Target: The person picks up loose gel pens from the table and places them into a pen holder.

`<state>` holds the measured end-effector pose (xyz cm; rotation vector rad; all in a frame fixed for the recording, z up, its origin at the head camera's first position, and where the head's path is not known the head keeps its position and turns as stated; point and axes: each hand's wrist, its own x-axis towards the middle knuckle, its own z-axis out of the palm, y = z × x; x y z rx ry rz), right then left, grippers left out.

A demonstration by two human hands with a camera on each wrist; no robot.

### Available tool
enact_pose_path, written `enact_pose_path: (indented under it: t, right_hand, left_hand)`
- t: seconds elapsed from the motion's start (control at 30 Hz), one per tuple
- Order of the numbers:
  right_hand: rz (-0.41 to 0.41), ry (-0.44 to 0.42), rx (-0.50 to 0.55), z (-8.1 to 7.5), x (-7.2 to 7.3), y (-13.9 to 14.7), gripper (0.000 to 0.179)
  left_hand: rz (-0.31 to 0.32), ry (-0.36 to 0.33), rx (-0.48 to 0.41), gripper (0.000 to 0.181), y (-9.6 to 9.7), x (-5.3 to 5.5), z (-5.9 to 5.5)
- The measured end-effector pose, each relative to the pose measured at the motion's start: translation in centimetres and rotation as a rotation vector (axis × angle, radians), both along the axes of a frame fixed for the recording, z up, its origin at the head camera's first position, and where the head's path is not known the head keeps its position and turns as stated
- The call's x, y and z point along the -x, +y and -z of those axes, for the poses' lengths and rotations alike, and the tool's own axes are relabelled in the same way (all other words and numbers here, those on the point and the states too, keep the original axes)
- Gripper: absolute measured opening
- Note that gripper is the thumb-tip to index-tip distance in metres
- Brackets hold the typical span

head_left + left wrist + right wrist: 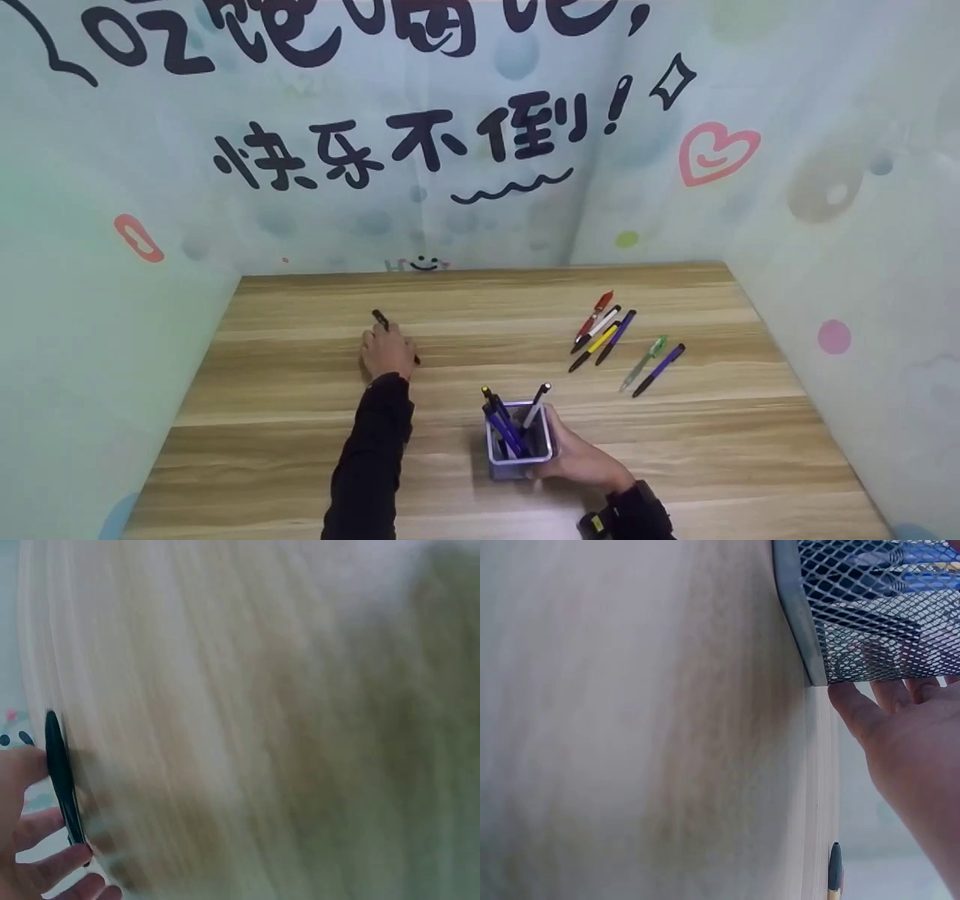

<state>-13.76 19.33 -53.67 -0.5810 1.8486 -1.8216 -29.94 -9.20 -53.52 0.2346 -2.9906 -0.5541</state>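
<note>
Left hand (388, 351) and right hand (583, 454) at work over a rectangular wood-grain table (262, 390); a slender, glossy black pen (63, 780) lies beneath the left hand, left of the table's centre and short of its far edge, one end jutting past the fingers toward that edge and the other showing beside the hand on its right; in the left wrist view the thumb meets the pen's upper stretch and the curved fingers (60, 862) reach its lower stretch, the digits holding it in a narrow grasp; the right hand grips the right side of a square, silver-rimmed metal-mesh holder (512, 471), its fingers against the mesh; the holder stands upright nearer the person, with blue-barrelled pens (508, 433) and a white-barrelled pen with a dark end (534, 406) leaning inside; toward the table's far right corner lie a red pen (595, 317), a white-and-black pen (596, 329), a yellow-and-black pen (595, 346) and a purple-and-black pen (616, 337), close together; a translucent green pen (643, 363) and a second purple-and-black pen (660, 370) lie just beside them, nearer the right edge.
</note>
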Motion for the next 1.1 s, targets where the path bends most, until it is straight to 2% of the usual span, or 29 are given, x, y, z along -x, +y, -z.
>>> enact_pose_path:
  t: [0.13, 0.27, 0.37, 0.5, 0.67, 0.77, 0.93, 1.1]
  right_hand:
    - [0.021, 0.017, -0.035, -0.1, -0.1, 0.1, 0.084]
    - [0.022, 0.025, -0.052, 0.0, -0.1, 0.1, 0.085]
    - [0.034, 0.04, -0.07, 0.0, -0.1, 0.0, 0.086]
    - [0.053, 0.054, -0.079, 0.1, -0.1, -0.2, 0.085]
    - [0.045, 0.047, -0.067, 0.0, -0.1, -0.2, 0.081]
    - [0.038, 0.05, -0.064, 0.0, -0.1, -0.1, 0.081]
    - [0.018, 0.038, -0.042, -0.1, -0.1, 0.0, 0.08]
    - [0.002, -0.004, -0.016, -0.2, -0.1, 0.0, 0.08]
  left_hand:
    - [-0.007, 0.016, 0.014, 0.041, 0.3, 0.2, -0.3]
    - [-0.039, 0.02, 0.007, 0.034, 0.7, 0.2, -0.4]
    - [-0.057, -0.015, -0.057, 0.034, 0.7, 0.2, -0.5]
    - [-0.05, -0.049, -0.117, 0.038, 0.4, 0.1, -0.5]
    - [-0.03, -0.023, -0.144, 0.035, -0.2, 0.0, -0.6]
    - [-0.036, -0.028, -0.234, 0.03, -0.4, -0.1, -0.9]
    - [-0.034, -0.068, -0.442, 0.031, -0.3, -0.3, -1.9]
    - [0.008, -0.072, -0.671, 0.038, 0.5, -0.7, -2.9]
